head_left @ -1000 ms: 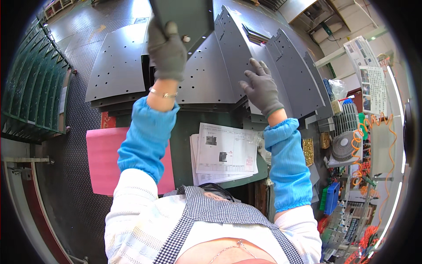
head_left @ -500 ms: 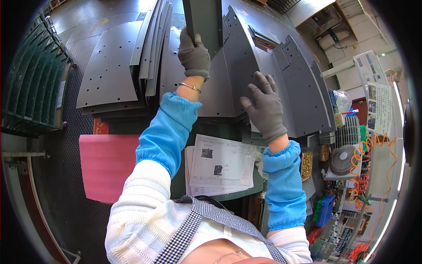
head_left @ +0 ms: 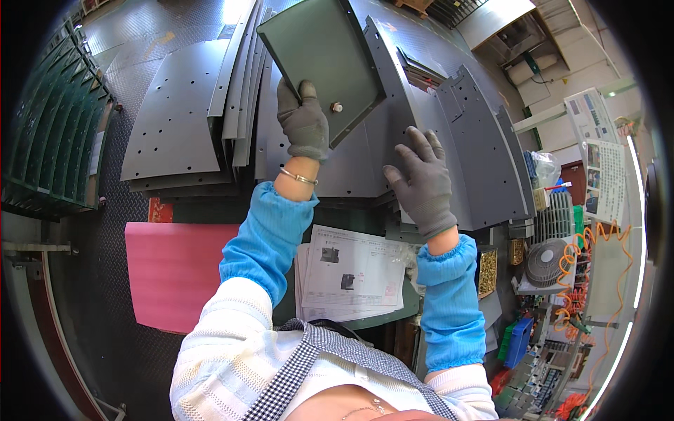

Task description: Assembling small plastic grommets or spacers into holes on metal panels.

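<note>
I see the L hand (head_left: 303, 125), gray glove, closed on the lower edge of a dark green metal panel (head_left: 321, 62) top centre of frame, tilted up off the stack, prob. to clear the sheets under it. R hand (head_left: 422, 184), centre-right, fingers spread flat and gripping nothing, presses on the gray metal sheets (head_left: 449, 140), seemingly to steady them. Stud on the panel's face; can't tell if the thumb touches it. Paper sheets (head_left: 351, 270) lower centre, pink mat (head_left: 172, 270) at left.
</note>
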Tool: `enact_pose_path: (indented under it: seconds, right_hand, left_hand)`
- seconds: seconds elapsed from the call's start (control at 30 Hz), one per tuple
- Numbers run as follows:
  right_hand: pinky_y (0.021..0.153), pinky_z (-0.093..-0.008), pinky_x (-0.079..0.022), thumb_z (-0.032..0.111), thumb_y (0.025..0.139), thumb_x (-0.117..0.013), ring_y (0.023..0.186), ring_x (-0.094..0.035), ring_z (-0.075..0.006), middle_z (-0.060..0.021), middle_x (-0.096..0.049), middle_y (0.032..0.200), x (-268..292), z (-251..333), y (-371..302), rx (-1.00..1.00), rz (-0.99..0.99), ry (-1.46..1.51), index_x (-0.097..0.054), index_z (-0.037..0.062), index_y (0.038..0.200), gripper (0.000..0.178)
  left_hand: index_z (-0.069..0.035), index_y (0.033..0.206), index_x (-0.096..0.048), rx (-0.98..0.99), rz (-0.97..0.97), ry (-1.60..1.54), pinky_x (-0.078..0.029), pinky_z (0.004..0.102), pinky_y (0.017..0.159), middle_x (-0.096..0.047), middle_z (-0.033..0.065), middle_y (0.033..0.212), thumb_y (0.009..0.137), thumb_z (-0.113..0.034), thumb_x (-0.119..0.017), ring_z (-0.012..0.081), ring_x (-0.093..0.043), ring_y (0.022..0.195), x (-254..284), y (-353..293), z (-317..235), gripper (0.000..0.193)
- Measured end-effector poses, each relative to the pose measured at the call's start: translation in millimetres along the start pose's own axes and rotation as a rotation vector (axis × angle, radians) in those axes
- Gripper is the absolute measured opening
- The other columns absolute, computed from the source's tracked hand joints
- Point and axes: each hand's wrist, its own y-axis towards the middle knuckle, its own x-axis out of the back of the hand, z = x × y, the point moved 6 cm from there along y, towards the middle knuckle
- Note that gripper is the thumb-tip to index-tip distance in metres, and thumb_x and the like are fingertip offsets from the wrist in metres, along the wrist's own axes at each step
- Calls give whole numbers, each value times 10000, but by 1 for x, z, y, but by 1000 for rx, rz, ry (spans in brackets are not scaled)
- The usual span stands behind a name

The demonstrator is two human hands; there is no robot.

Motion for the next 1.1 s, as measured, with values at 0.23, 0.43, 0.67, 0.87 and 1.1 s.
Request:
enact_pose_path:
  seconds: [0.23,0.43,0.67,0.87,1.1]
  right_hand:
    - [1094,-479,-475,269,841,-773,1413,-440,-425,-107,-562,1482,2,0,-1,-20,-15,37,-734,67,1149,370]
    - [1071,-448,-475,199,856,-761,1305,-553,-405,-125,-631,1379,37,-27,9,29,-166,298,-703,52,1198,377]
    - [1147,-437,-375,137,879,-744,1404,-459,-303,-168,-424,1561,132,-12,42,69,-296,788,-287,52,1590,849]
    - [977,-404,-515,104,804,-749,1133,-672,-336,-200,-682,1213,175,38,27,318,182,233,-609,-7,1334,559]
    - [854,-341,-531,-14,808,-734,974,-675,-273,-164,-697,1081,148,58,45,247,62,171,-647,3,1260,461]
  left_hand:
    - [-32,1189,-614,279,67,-261,-489,328,860,-653,32,1026,1055,-226,-593,124,-574,921,5,-8,4,236]
    - [-45,1161,-633,192,121,-185,-497,319,829,-661,21,977,1057,-238,-598,112,-579,901,13,-9,-3,222]
    - [-122,1139,-658,-226,507,45,-586,376,662,-716,79,905,913,-81,-696,262,-704,730,17,-48,-78,233]
    - [-119,1081,-698,-584,709,143,-585,378,659,-713,85,869,773,-12,-718,302,-708,755,15,-58,-120,326]
    - [-164,1081,-660,-620,718,191,-583,391,713,-723,54,902,840,-121,-741,276,-726,862,8,-40,-129,258]
